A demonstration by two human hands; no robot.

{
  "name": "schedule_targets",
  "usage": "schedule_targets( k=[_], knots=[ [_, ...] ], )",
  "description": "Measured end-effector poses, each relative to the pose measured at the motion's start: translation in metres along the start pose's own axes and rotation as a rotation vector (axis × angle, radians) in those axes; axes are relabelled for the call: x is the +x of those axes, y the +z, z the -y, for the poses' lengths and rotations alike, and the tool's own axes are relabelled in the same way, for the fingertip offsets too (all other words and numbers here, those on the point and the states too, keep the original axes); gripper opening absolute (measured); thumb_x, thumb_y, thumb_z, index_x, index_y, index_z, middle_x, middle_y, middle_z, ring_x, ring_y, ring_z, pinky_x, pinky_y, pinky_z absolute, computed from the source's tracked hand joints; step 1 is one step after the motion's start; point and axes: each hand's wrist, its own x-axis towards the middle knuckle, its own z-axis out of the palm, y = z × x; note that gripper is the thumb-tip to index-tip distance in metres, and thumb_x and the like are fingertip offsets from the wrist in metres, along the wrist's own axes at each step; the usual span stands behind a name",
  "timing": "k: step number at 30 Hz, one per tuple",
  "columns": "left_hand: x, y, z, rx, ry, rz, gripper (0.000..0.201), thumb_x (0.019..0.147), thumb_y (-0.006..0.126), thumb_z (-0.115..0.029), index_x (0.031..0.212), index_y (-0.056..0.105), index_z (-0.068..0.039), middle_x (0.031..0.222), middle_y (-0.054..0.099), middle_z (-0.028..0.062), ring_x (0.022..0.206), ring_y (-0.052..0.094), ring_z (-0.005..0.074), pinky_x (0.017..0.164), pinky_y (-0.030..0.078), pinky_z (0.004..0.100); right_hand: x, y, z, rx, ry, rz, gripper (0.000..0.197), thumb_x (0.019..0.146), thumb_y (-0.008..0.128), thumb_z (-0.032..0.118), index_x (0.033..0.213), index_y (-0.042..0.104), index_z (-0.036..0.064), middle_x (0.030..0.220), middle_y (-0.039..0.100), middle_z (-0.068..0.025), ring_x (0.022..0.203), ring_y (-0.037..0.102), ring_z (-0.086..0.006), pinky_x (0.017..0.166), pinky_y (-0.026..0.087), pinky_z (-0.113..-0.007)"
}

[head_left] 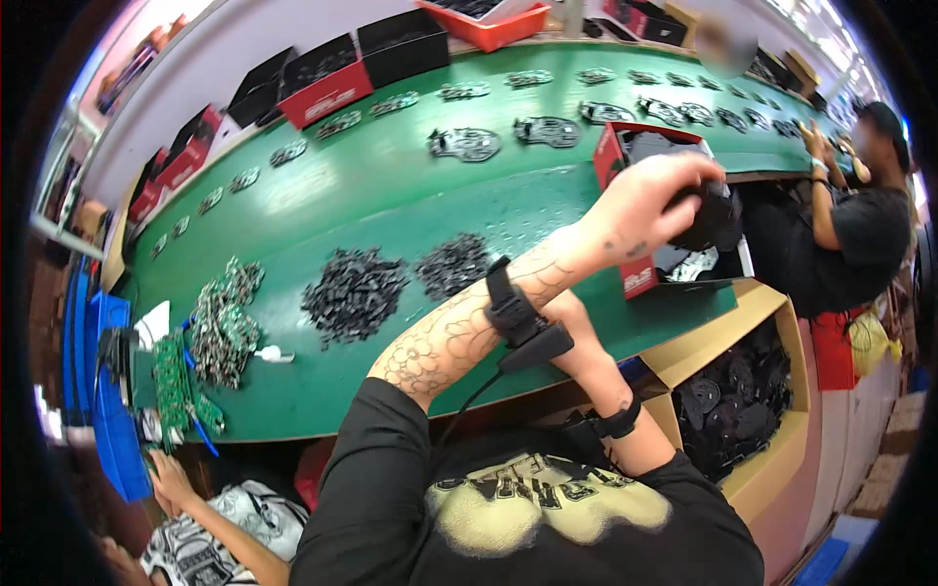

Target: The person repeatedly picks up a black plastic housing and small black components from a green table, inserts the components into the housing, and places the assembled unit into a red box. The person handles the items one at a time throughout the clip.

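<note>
My left hand [657, 200] reaches across to the right over a red and black box [640, 278]. Its fingers are curled round a dark, rounded black plastic part [711, 220] at the box's opening. More black and silvery pieces lie inside that box. Below the left forearm, my right hand [564, 311] is mostly covered by that forearm and wrist strap, so its fingers do not show. Left of my arms, a heap of small black plastic pieces [357, 293] and a smaller heap of dark pieces [452, 266] rest on the green table [293, 391].
An open cardboard box [796, 410] of black parts stands at the table's right edge. Silvery-black assemblies [464, 145] line the far side in rows. Green circuit boards [176, 376] lie at left. One person [870, 215] works at far right, another [225, 527] at lower left.
</note>
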Motion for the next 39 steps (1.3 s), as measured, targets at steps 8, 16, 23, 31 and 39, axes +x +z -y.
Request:
schedule_targets(
  k=[8, 16, 23, 31, 39],
  knots=[
    [-0.100, -0.136, -0.106, -0.941, -0.797, -0.654, 0.051, 0.097, 0.050, -0.029, 0.144, 0.038, -0.013, 0.104, 0.050, 0.0051, 0.082, 0.044, 0.0129, 0.068, 0.044, 0.0274, 0.007, -0.002, 0.012, -0.125, 0.061, 0.005, 0.012, 0.078, 0.070, 0.001, 0.087, 0.063, 0.0031, 0.087, 0.061, -0.0106, 0.087, 0.060, -0.0296, 0.078, 0.049, -0.037],
    [-0.252, -0.140, -0.147, -1.602, -0.510, -1.083, 0.060, 0.083, 0.049, -0.012, 0.141, 0.038, -0.001, 0.138, 0.047, 0.0147, 0.121, 0.048, 0.0265, 0.104, 0.040, 0.0413, 0.002, 0.019, 0.040, 0.559, 0.416, -0.113, 0.007, 0.088, 0.066, 0.001, 0.095, 0.066, 0.0000, 0.087, 0.068, -0.0039, 0.076, 0.062, -0.0079, 0.065, 0.049, -0.022],
    [-0.265, -0.131, -0.166, -0.161, -1.031, -0.889, 0.036, 0.093, 0.058, -0.006, 0.127, 0.047, 0.004, 0.102, 0.066, 0.0112, 0.090, 0.066, 0.0175, 0.079, 0.054, 0.0285, 0.001, 0.060, 0.063, 0.777, 0.523, 0.170, 0.013, 0.084, 0.067, -0.005, 0.096, 0.070, -0.0029, 0.091, 0.069, -0.0101, 0.078, 0.066, -0.0148, 0.070, 0.054, -0.025],
    [-0.273, -0.128, -0.157, -0.100, -0.889, -0.973, 0.033, 0.095, 0.052, -0.004, 0.126, 0.044, 0.003, 0.099, 0.062, 0.0059, 0.078, 0.057, 0.0084, 0.069, 0.048, 0.0236, -0.004, 0.084, 0.073, 0.580, 0.448, 0.188, 0.015, 0.085, 0.068, -0.002, 0.099, 0.071, -0.0015, 0.097, 0.066, -0.0061, 0.088, 0.064, -0.0116, 0.076, 0.053, -0.023],
    [-0.275, -0.130, -0.159, -0.138, -0.891, -0.952, 0.037, 0.095, 0.052, -0.006, 0.130, 0.042, 0.001, 0.100, 0.062, 0.0054, 0.080, 0.057, 0.0079, 0.071, 0.047, 0.0224, 0.001, 0.088, 0.075, 0.454, 0.243, 0.202, 0.013, 0.080, 0.070, -0.005, 0.093, 0.070, 0.0003, 0.097, 0.063, -0.0071, 0.089, 0.064, -0.0139, 0.079, 0.056, -0.026]
  ],
)
